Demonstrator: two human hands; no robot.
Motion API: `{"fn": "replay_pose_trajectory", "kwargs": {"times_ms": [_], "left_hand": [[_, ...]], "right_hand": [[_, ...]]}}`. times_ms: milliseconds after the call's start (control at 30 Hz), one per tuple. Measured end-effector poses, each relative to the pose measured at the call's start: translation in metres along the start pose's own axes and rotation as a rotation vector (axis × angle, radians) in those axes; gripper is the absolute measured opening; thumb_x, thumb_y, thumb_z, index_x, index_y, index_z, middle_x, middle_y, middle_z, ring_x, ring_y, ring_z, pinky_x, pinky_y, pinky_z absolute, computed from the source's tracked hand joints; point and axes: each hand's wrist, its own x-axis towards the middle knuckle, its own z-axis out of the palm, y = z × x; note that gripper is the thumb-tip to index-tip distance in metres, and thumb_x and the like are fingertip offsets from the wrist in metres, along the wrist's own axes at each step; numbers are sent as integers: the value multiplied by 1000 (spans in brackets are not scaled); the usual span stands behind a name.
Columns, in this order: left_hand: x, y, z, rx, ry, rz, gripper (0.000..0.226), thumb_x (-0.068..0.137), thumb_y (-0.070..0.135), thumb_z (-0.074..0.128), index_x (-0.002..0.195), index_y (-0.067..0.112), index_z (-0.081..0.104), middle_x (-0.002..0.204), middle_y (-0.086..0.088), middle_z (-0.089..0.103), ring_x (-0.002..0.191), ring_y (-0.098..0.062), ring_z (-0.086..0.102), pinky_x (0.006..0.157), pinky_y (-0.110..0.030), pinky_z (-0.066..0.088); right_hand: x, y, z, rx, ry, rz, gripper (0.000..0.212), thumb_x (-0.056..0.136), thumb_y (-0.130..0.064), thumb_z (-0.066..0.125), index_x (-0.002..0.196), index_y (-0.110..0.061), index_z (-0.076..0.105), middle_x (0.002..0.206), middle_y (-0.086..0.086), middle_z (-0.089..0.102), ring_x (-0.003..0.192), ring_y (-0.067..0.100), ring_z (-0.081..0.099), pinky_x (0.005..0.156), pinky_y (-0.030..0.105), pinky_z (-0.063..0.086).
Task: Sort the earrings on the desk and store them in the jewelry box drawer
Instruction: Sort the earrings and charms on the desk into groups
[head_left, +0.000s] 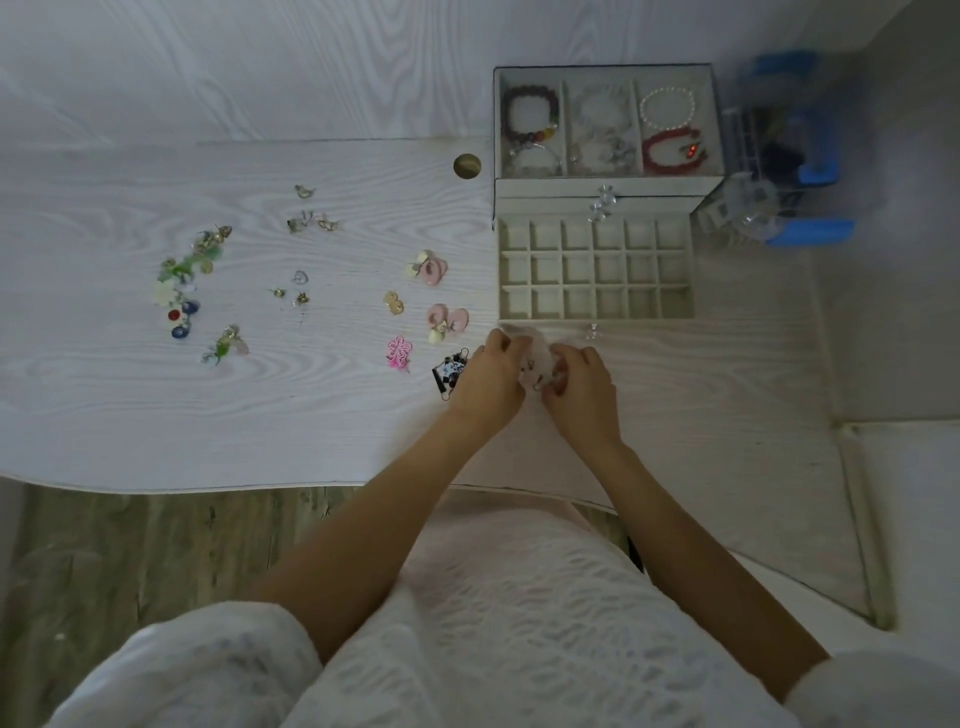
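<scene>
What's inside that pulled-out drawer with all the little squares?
The drawer looks empty: every small compartment in view shows only its pale lining. No earrings are in it yet. Only its back edge is hidden, tucked under the jewelry box and its clear knobs.

2 hands (493, 374), 1 jewelry box (602, 187), 18 drawer slots (595, 270), approx 4 bracelets (532, 117), 2 pink earring prs (434, 267)
</scene>
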Motion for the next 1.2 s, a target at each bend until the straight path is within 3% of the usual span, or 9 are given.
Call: {"fn": "replay_pose_trajectory", "kwargs": {"times_ms": [133,333,667,767,867,1000,1200], "left_hand": [[-1,2,0,-100,60,-25,59,81,-7,50,137,7,38,115,-22,50,90,-38,57,76,-40,46],[-1,-2,-1,-119,89,-112,31,88,1,47,120,-1,46,108,-21,53,91,-37,57,75,-43,45],[-7,-15,-17,-125,119,-36,33,91,11,52,124,6,52,115,-16,59,98,-34,60,83,-43,47],[-25,-32,-36,-94,205,133,24,95,17,49,114,8,61,113,-12,65,93,-32,63,73,-41,51],[-52,-60,-61,1,367,187,19,94,23,52,101,15,67,90,-2,71,77,-23,64,56,-33,51],[-82,-105,-89,5,652,-68,17,89,24,53,87,19,70,68,6,68,61,-13,63,50,-20,42],[-99,-195,-102,-201,682,-549,20,88,17,57,107,17,64,100,-3,68,91,-22,59,74,-30,43]], "right_hand": [[10,-11,7,34,0,-7,31,83,-6,58,114,-9,57,104,13,58,87,22,54,70,25,35],[18,-21,14,62,-38,-43,24,86,-12,57,110,-10,60,111,10,58,95,24,56,72,21,34],[15,-20,-5,-90,-107,-164,30,87,-9,58,116,-9,58,120,10,55,100,26,58,82,32,46],[12,-27,-18,-202,-109,-319,23,91,-15,54,112,-10,60,113,6,59,89,22,60,70,28,43],[12,-53,-25,-245,-151,-485,22,92,-18,52,111,-15,62,104,1,64,82,18,62,65,27,43],[26,-98,-11,-265,-255,-639,21,93,-16,51,110,-16,64,104,0,64,83,17,62,68,28,48],[77,-174,48,-318,-350,-748,25,91,-13,51,113,-17,63,116,1,62,106,20,55,82,32,45]]}}
